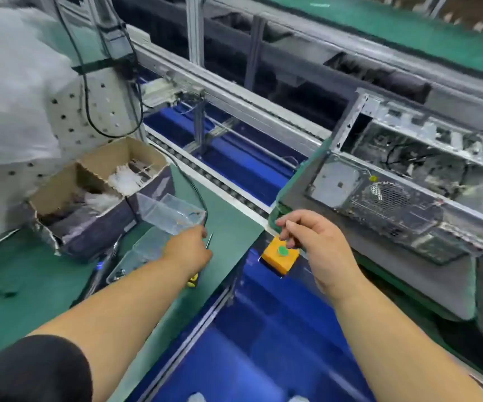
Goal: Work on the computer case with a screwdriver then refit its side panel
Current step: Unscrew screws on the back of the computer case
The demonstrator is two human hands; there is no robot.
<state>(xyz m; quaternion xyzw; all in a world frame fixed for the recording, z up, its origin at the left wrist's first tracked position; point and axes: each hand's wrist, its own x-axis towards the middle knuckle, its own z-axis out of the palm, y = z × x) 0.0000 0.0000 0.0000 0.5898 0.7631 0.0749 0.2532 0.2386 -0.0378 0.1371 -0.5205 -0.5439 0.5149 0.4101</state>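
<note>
The computer case (pixel 408 181) lies open on its side on a green-edged pallet (pixel 292 181) at the right, its side panel off and its wiring and fan grille showing. My left hand (pixel 188 248) reaches over the green bench toward a clear plastic tray (pixel 170 210) and grips a screwdriver (pixel 193 281); the yellow handle end shows below my wrist and the metal tip pokes out past my fingers. My right hand (pixel 310 242) hovers over an orange button box (pixel 281 256) with a green button, its fingers loosely curled with nothing seen in them.
A cardboard box (pixel 95 184) of white plastic parts stands at the left behind the clear tray. A second clear tray (pixel 136 256) with screws lies nearer. A roller conveyor rail (pixel 220 184) runs diagonally, with blue panels below and an aluminium frame (pixel 194 30) beyond.
</note>
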